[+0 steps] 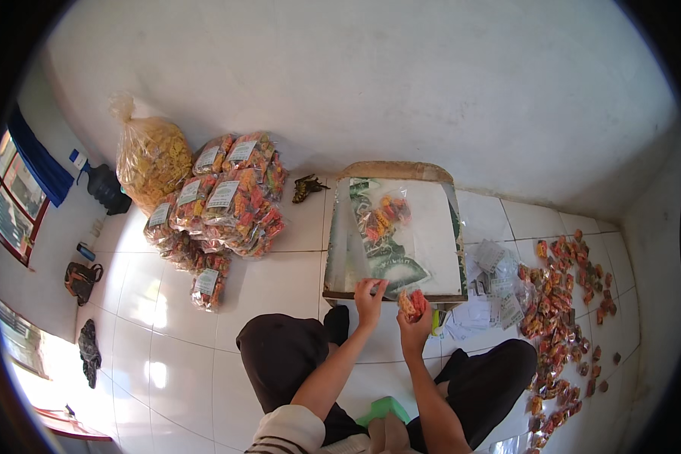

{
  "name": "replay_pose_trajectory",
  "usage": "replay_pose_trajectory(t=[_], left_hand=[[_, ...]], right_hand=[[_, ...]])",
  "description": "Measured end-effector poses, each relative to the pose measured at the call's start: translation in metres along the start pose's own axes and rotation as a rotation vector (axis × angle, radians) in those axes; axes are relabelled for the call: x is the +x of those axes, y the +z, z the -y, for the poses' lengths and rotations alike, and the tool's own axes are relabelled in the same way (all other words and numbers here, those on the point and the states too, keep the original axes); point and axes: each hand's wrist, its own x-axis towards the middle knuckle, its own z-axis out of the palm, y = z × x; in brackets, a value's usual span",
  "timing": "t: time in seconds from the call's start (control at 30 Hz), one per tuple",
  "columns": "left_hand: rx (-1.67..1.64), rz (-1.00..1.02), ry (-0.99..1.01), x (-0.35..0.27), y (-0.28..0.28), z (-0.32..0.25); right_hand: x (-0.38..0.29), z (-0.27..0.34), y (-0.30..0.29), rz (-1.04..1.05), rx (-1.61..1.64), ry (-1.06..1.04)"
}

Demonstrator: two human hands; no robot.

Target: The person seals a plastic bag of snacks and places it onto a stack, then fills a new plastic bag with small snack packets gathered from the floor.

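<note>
A low table (431,227) with a worn white and green top stands before me. My right hand (415,323) holds a small clear packet of red and orange snacks (413,304) at the table's near edge. Just left of it is my left hand (370,292), its thumb and fingers close together over the same edge; whether it pinches thin plastic I cannot tell. Farther back on the tabletop lie small packets of red, yellow and orange snacks (383,218).
Large labelled snack bags (227,196) are piled at the left, beside a tied plastic sack of yellow snacks (153,162). Many small packets (550,306) cover the floor at the right, near plastic bags and printed sheets (496,267). A green object (387,408) lies between my legs.
</note>
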Motion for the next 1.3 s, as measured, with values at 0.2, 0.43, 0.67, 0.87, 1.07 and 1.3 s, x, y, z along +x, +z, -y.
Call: replay_pose_trajectory(t=[0.2, 0.43, 0.67, 0.87, 1.07, 1.3], left_hand=[[-0.219, 0.033, -0.242, -0.002, -0.010, 0.000], [-0.598, 0.039, -0.250, -0.010, -0.006, 0.016], [-0.366, -0.067, -0.410, 0.107, 0.004, 0.044], [-0.514, 0.269, -0.473, 0.139, 0.036, 0.057], [-0.630, 0.317, -0.514, 0.126, 0.040, 0.037], [-0.719, 0.246, -0.512, 0.118, 0.040, 0.021]], right_hand=[[0.028, 0.007, 0.017, 0.087, -0.417, -0.306], [0.079, -0.020, 0.043, 0.234, -0.132, -0.062], [0.090, -0.026, 0.055, 0.240, -0.125, -0.166], [0.108, -0.024, 0.083, 0.356, 0.050, -0.179], [0.141, -0.031, 0.098, 0.466, 0.081, -0.093], [0.144, -0.042, 0.126, 0.324, -0.267, -0.334]])
